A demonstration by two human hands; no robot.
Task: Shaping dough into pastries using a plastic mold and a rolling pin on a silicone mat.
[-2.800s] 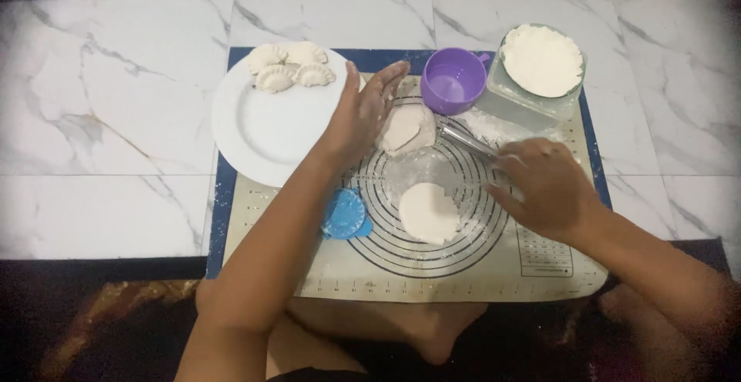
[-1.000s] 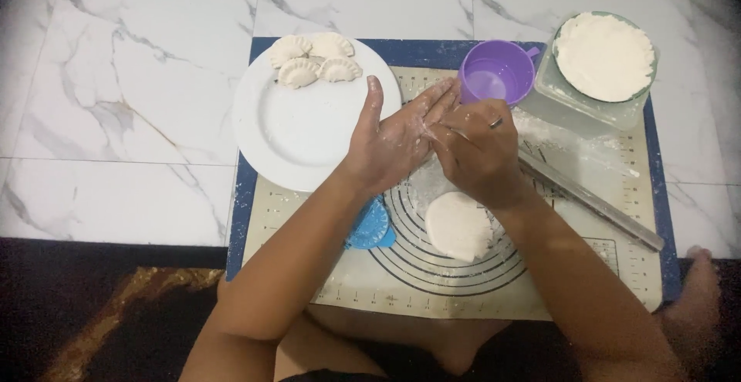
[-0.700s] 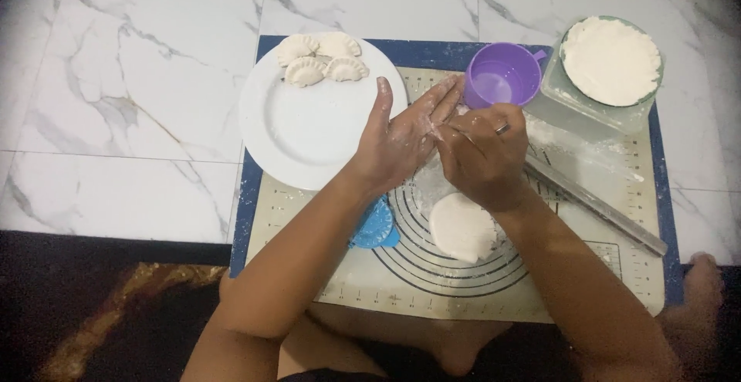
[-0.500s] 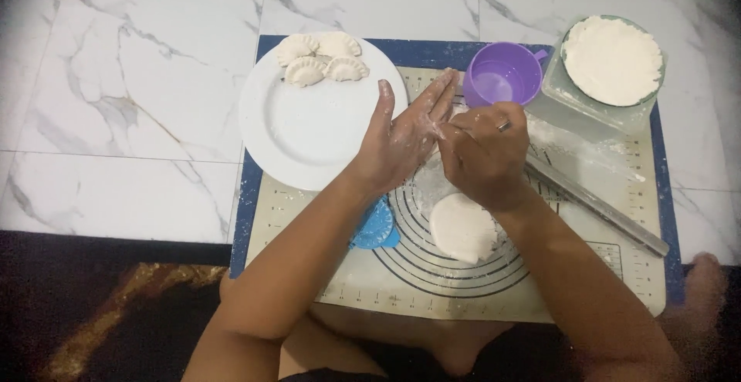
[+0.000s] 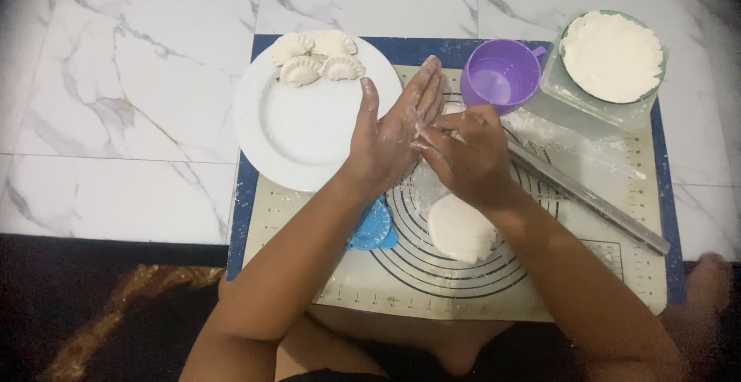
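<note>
- Dumplings (image 5: 318,59) are the work here: four folded ones sit at the far edge of the white plate (image 5: 309,131), with lots of bare plate left.
- Your left hand (image 5: 392,131) is flat and spread, fingers straight, over the near side of the plate and the mat (image 5: 494,289).
- Your right hand (image 5: 467,154) touches the left one, its fingers rubbing at the floury palm. I cannot tell if a bit of dough is between them.
- One flat round of dough (image 5: 461,228) lies on the mat's circles, just below your right hand, not filled or folded yet.
- A blue dumpling press (image 5: 373,228) pokes out from under your left wrist.
- The rolling pin (image 5: 587,197) lies slanted on the mat to the right.
- The purple cup (image 5: 500,77) and the bowl of flour (image 5: 611,58) wait at the far side.
- So you look part way through: some made, one round waiting.
</note>
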